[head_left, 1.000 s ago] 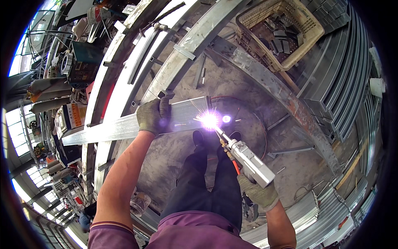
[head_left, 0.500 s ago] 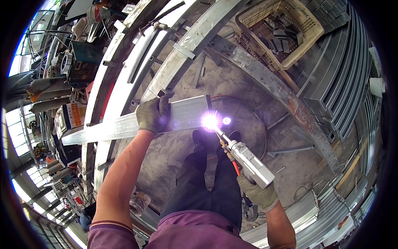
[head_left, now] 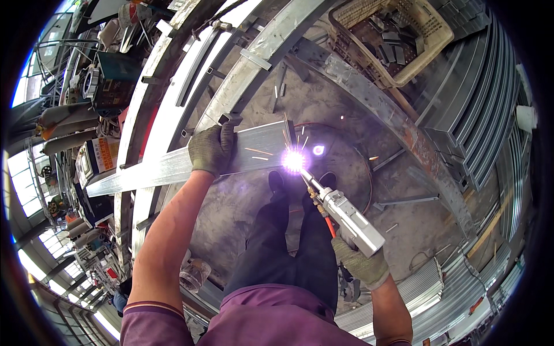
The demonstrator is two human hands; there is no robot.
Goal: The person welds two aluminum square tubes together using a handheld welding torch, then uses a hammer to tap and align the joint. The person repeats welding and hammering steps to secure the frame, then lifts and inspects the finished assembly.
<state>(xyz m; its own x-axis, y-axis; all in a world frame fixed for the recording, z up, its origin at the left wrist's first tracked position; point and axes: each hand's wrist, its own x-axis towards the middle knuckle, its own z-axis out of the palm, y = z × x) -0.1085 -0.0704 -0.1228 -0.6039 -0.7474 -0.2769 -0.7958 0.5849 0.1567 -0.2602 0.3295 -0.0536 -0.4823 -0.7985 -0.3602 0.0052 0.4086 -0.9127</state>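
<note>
Sparks now fly from the weld glare (head_left: 294,161), which has crept slightly left along the end of the galvanized steel strip (head_left: 173,167); hands barely shifted. Strip lies across the curved steel frame (head_left: 254,55), in front of the person. Left hand (head_left: 212,150), gloved, wrapped shut over the strip's top edge. Right hand (head_left: 360,262), gloved, closed around the silver welding torch (head_left: 346,216), tip at the glare. Beige basket (head_left: 392,37) of metal scraps sits well apart, upper right.

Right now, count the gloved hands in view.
2. The left hand grips the metal bar at centre; the right hand holds the welding torch at lower right.
</note>
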